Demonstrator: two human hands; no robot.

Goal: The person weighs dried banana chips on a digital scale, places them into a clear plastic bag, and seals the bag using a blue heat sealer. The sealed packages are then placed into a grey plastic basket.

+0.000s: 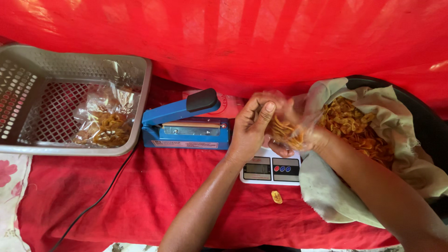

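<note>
Both hands meet above a white scale [270, 168], working a clear bag [287, 126] of yellow chips. The left hand [249, 128] has its grip pinching the bag's mouth, thumb up and fingers curled on the film. The right hand [308, 135] is blurred behind the plastic; it seems to cup the bag from the far side, but whether its grip is pressed together I cannot tell. The bag hangs just over the scale, apparently not resting on it.

As for progress, I judge the work partly done: one filled bag [105, 119] already lies in the grey basket [140, 98] on the left, while the bag in hand looks only part full and is unsealed. A large heap of chips [354, 126] remains in the cloth-lined tub [420, 116] on the right, so much is left.

A blue heat sealer [184, 123] sits between basket and scale, arm raised, its cord [100, 198] trailing over the red cloth [140, 196] of the bench. One stray chip [276, 197] lies just below the scale. The cloth's fold crowds the scale's right edge.
</note>
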